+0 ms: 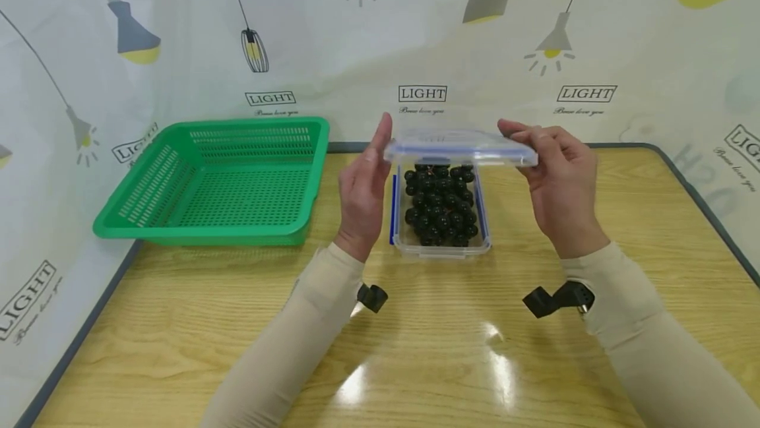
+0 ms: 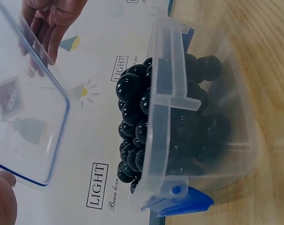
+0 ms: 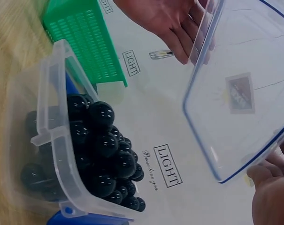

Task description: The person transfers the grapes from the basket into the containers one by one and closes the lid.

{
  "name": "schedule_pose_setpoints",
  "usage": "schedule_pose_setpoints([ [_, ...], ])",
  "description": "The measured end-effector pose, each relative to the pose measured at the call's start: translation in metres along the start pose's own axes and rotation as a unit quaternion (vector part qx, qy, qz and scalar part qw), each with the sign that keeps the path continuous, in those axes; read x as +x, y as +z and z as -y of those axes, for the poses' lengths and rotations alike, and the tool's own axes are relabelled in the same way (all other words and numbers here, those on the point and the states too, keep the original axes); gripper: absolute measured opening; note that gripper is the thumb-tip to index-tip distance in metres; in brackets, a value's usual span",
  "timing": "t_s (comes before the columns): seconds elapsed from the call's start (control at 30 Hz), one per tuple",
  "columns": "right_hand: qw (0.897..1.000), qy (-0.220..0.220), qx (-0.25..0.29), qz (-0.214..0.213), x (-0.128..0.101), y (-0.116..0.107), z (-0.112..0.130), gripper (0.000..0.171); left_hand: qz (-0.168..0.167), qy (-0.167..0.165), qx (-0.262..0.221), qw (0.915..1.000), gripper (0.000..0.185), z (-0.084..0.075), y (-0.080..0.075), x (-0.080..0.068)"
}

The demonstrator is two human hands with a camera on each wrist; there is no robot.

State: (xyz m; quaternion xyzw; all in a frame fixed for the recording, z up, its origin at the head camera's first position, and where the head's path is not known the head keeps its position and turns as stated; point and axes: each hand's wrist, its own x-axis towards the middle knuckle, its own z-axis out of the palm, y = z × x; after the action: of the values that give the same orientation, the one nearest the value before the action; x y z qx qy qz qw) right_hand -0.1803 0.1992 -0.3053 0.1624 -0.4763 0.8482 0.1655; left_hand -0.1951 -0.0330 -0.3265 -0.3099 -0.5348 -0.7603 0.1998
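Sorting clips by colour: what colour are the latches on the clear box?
Blue latches, clearest in the left wrist view.

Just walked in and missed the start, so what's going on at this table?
A person holds a clear lid with both hands, the left hand and right hand at opposite ends, raised just above an open plastic container full of dark round balls. The container sits on the wooden table. A green basket stands to its left.
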Motion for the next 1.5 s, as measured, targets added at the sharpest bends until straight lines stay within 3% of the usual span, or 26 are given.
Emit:
schedule_pose_setpoints([
  [0.17, 0.995, 0.032, -0.086, -0.025, -0.002, -0.001, -0.008, 0.015, 0.020, -0.046, 0.054, 0.9973, 0.042, 0.002, -0.002, -0.005],
  [0.4, 0.986, 0.065, -0.142, -0.055, -0.005, -0.007, -0.018, 0.028, 0.018, -0.128, 0.064, 0.9896, 0.055, 0.010, -0.005, -0.013],
  [0.8, 0.962, 0.162, -0.214, -0.054, -0.008, -0.026, -0.049, 0.035, 0.036, -0.244, 0.154, 0.9567, 0.062, 0.030, -0.009, -0.022],
  [1.07, 0.947, 0.195, -0.252, -0.051, -0.010, -0.030, -0.062, 0.042, 0.036, -0.288, 0.198, 0.9363, 0.063, 0.042, -0.014, -0.027],
  [1.4, 0.936, 0.210, -0.278, -0.042, -0.009, -0.034, -0.070, 0.048, 0.052, -0.320, 0.220, 0.9199, 0.060, 0.050, -0.017, -0.027],
  [1.5, 0.927, 0.234, -0.292, -0.034, -0.009, -0.036, -0.071, 0.049, 0.050, -0.337, 0.237, 0.9096, 0.059, 0.049, -0.019, -0.024],
])
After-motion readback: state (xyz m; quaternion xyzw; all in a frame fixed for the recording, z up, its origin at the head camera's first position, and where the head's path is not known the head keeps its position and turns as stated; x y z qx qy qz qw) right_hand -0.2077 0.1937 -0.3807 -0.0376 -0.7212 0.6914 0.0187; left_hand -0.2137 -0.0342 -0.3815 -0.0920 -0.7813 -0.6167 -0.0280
